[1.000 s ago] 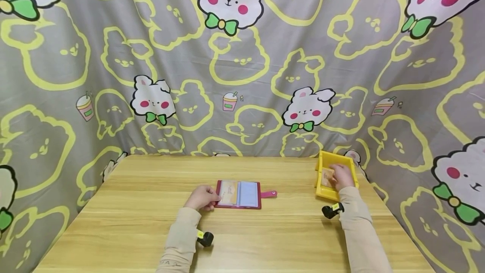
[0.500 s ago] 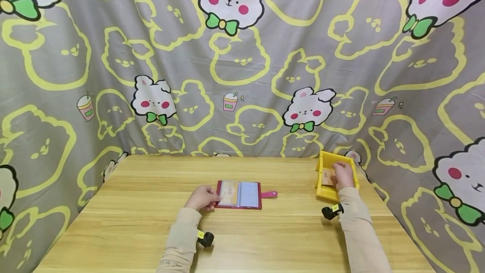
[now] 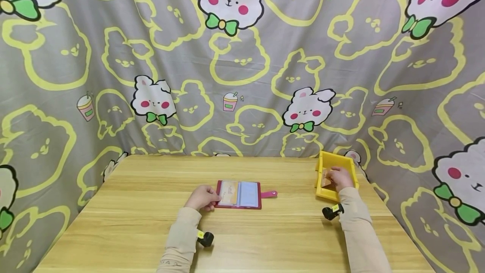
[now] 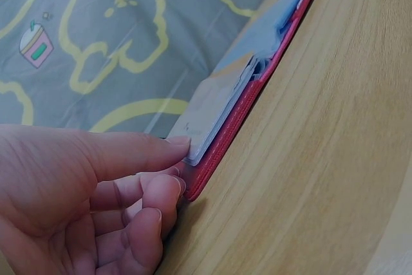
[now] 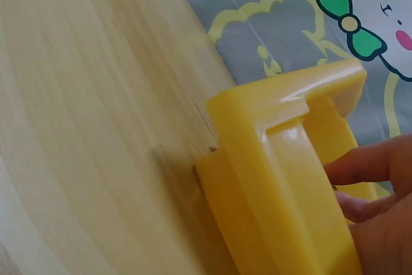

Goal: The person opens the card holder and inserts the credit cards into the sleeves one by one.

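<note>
A red card holder (image 3: 249, 195) lies spread on the table in the head view, with an orange-and-white card in its left sleeve and a bluish sleeve on the right. My left hand (image 3: 202, 198) pinches its left edge; in the left wrist view the thumb (image 4: 154, 152) presses the clear sleeves and the other fingers curl at the red cover (image 4: 228, 136). Inside a yellow plastic bin (image 3: 327, 193), my right hand (image 3: 341, 177) pinches an orange-brown card (image 3: 326, 178), tilted up. The bin's wall (image 5: 277, 185) hides that card in the right wrist view.
The wooden table (image 3: 242, 239) ends at a grey patterned curtain (image 3: 242, 129) behind it and at the sides. The bin stands near the table's back right corner. A pink snap strap (image 3: 270, 194) sticks out from the holder's right side.
In the bin, the card under my right hand has gone from lying flatter to tilted up, and the fingers have shifted slightly left. My left hand and the card holder have not moved.
</note>
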A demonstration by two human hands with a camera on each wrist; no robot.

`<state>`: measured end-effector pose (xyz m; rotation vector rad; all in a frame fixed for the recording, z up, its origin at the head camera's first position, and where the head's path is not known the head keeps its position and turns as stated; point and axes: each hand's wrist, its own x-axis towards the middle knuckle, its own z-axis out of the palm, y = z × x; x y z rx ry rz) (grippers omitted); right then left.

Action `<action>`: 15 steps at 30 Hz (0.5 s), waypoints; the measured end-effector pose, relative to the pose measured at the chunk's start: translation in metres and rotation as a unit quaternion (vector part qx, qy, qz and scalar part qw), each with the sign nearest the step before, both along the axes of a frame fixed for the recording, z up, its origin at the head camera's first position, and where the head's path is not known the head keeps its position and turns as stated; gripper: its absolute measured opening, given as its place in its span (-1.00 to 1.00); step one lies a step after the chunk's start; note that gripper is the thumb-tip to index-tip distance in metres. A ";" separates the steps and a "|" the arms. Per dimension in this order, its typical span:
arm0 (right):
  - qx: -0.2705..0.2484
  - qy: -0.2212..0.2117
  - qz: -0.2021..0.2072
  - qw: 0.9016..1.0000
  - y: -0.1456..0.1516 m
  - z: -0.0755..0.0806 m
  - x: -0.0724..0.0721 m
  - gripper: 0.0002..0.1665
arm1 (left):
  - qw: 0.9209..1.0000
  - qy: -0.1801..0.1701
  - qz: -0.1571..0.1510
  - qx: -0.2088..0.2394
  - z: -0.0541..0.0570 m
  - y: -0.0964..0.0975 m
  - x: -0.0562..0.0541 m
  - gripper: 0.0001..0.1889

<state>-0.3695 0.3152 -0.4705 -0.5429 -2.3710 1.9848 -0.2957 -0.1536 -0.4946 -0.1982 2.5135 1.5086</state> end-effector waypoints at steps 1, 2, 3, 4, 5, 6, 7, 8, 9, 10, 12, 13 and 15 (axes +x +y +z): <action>0.002 -0.006 0.010 1.000 0.001 0.000 0.000 -0.22 | 1.000 0.000 0.000 -0.001 0.000 0.000 0.000 -0.82; 0.001 -0.012 0.017 1.000 0.001 0.000 0.000 -0.23 | 1.000 0.000 0.000 -0.001 0.000 0.000 0.000 -0.82; 0.001 -0.014 0.021 1.000 0.001 0.000 0.001 -0.23 | 1.000 0.001 0.000 -0.002 0.000 0.000 0.000 -0.82; -0.004 -0.015 0.023 1.000 0.002 0.000 0.001 -0.22 | 1.000 0.001 0.000 -0.003 0.000 0.000 0.000 -0.82; -0.006 -0.015 0.024 1.000 0.002 0.000 0.001 -0.22 | 1.000 0.002 0.000 -0.003 0.001 0.000 0.001 -0.82; -0.012 -0.011 0.023 1.000 0.002 0.001 0.001 -0.20 | 1.000 0.003 0.000 -0.004 0.001 0.000 0.001 -0.82; -0.016 -0.007 0.021 1.000 0.002 0.001 0.001 -0.20 | 1.000 0.004 0.000 -0.004 0.001 0.000 0.001 -0.82; -0.019 -0.002 0.020 1.000 0.002 0.002 0.002 -0.19 | 1.000 0.004 0.000 -0.003 0.001 0.000 0.001 -0.82; -0.024 0.003 0.019 1.000 0.002 0.002 0.002 -0.19 | 1.000 0.005 0.000 -0.003 0.001 0.000 0.001 -0.82; -0.032 0.007 0.019 0.999 0.003 0.003 0.003 -0.19 | 1.000 0.006 -0.001 -0.003 0.001 0.000 0.001 -0.81; -0.042 0.014 0.018 0.999 0.004 0.005 0.003 -0.18 | 1.000 0.008 -0.001 -0.003 0.000 -0.001 0.001 -0.81; -0.040 0.017 0.019 0.999 0.004 0.006 0.004 -0.18 | 1.000 0.008 -0.001 -0.003 0.000 -0.001 0.001 -0.81; -0.037 0.022 0.017 0.999 0.005 0.009 0.005 -0.17 | 1.000 0.009 -0.002 -0.004 -0.001 -0.001 0.001 -0.81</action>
